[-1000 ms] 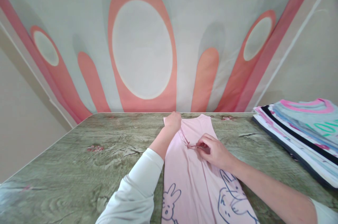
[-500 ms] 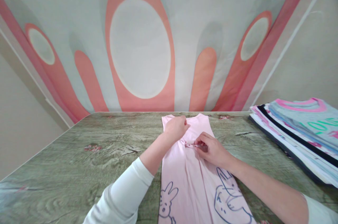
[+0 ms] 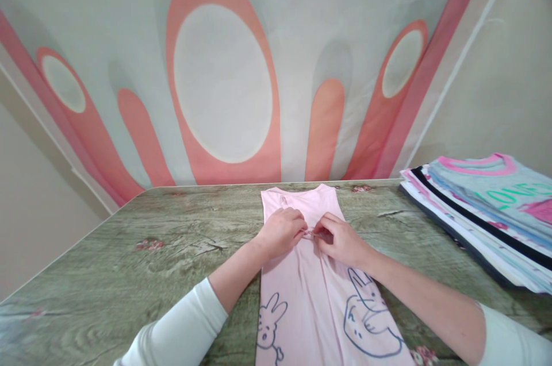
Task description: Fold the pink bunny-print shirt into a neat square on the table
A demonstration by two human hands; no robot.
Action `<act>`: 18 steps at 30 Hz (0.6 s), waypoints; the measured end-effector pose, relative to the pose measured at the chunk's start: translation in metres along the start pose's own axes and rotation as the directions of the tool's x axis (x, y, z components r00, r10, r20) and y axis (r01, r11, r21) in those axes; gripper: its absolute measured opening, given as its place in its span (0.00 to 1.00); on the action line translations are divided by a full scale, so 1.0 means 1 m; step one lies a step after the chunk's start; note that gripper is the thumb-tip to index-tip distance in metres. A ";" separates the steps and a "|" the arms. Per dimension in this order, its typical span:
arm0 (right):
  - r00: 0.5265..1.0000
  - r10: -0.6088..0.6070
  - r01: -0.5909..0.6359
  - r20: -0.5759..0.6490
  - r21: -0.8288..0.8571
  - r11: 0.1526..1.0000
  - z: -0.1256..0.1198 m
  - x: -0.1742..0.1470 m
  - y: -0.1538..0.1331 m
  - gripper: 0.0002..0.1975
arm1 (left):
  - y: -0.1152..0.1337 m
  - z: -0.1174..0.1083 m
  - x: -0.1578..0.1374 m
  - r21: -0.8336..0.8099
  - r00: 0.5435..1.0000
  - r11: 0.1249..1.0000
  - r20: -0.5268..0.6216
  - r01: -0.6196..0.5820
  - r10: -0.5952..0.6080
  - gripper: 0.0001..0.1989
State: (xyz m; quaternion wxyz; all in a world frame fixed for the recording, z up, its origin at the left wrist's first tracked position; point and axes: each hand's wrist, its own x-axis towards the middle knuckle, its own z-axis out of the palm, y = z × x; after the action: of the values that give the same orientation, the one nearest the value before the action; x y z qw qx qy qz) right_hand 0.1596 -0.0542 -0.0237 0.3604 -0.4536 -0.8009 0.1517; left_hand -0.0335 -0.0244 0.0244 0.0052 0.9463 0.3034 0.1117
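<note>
A sleeveless pink dress (image 3: 302, 291) lies flat and lengthwise before me, with dark line drawings of rabbits on its skirt. Its waist is gathered around a thin strip of pink cloth (image 3: 309, 233), which looks like a tie. My left hand (image 3: 283, 232) is closed at the left end of that strip, fingertips pinching the gathered cloth. From the right, my right hand (image 3: 340, 238) pinches the same spot with thumb and fingers. The two sets of fingertips are close together, and they partly hide the strip.
To the right stands a stack of folded clothes (image 3: 478, 222), topped by a grey shirt (image 3: 513, 182) with a pink collar and green lettering. The wood-patterned table (image 3: 172, 280) ends at a wall hanging (image 3: 297, 67) with coral shapes.
My left hand has come down from the dress's upper part to the waist, beside my right hand. The right hand keeps its pinch there. The view has shifted slightly.
</note>
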 end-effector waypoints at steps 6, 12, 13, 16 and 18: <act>1.000 0.011 -0.011 0.005 0.018 1.000 -0.002 0.000 -0.003 0.07 | 0.008 0.000 0.001 0.053 0.999 0.998 -0.006 0.039 -0.039 0.02; 1.000 0.014 -0.014 0.012 0.021 1.000 -0.003 0.000 -0.003 0.08 | 0.008 0.000 0.001 0.061 0.998 0.997 0.051 0.042 -0.045 0.05; 1.000 0.016 -0.016 0.015 0.023 1.000 -0.003 0.000 -0.003 0.08 | 0.007 0.001 0.001 0.070 0.998 0.997 0.060 0.030 -0.034 0.05; 0.999 0.026 -0.026 0.020 0.028 0.999 -0.003 0.001 -0.003 0.07 | 0.006 0.001 0.000 0.115 0.996 0.993 0.092 -0.011 0.000 0.05; 0.999 0.032 -0.033 0.022 0.033 0.999 -0.003 0.001 -0.003 0.07 | 0.006 0.002 0.000 0.143 0.996 0.990 0.092 -0.013 -0.001 0.05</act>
State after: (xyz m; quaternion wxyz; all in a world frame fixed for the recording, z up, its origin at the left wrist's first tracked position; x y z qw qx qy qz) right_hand 0.1597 -0.0555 -0.0192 0.3568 -0.4588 -0.7946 0.1756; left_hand -0.0294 -0.0293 0.0234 -0.0495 0.9492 0.3073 0.0459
